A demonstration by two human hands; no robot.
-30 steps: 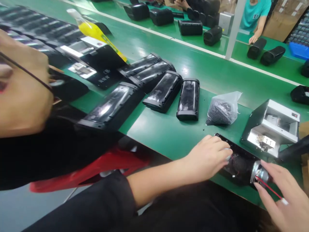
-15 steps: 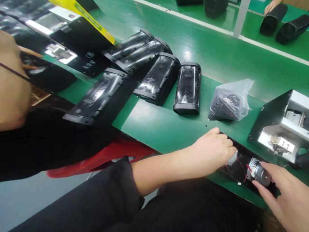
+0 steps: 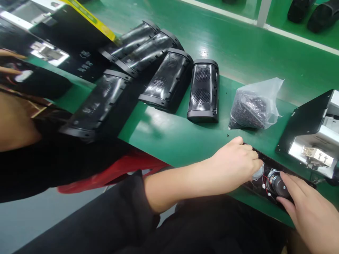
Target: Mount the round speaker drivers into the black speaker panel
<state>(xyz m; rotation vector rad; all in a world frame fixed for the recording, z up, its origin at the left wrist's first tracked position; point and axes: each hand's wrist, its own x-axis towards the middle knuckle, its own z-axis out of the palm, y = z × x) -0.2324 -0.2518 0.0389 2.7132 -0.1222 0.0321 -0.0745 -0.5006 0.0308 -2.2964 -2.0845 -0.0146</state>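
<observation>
The right hand now presses a round speaker driver down into the open black speaker housing at the near edge of the green bench; half a second ago the driver sat higher and tilted, its metal back showing. Fingers curl over the driver's rim, clamped lightly on it. The left hand pinches a small silver disc at the driver's nine o'clock, fingertips closed on it, red leads trailing between the two parts. By this reading, the driver has gone from carried to nearly seated. The housing lies flat, its long axis running from ten o'clock to four o'clock, open side up; the driver's magnet faces upward. At twelve o'clock from the hands lies a clear bag of dark small parts; at two o'clock stands a metal fixture. Finished black speaker shells fan out at ten o'clock.
</observation>
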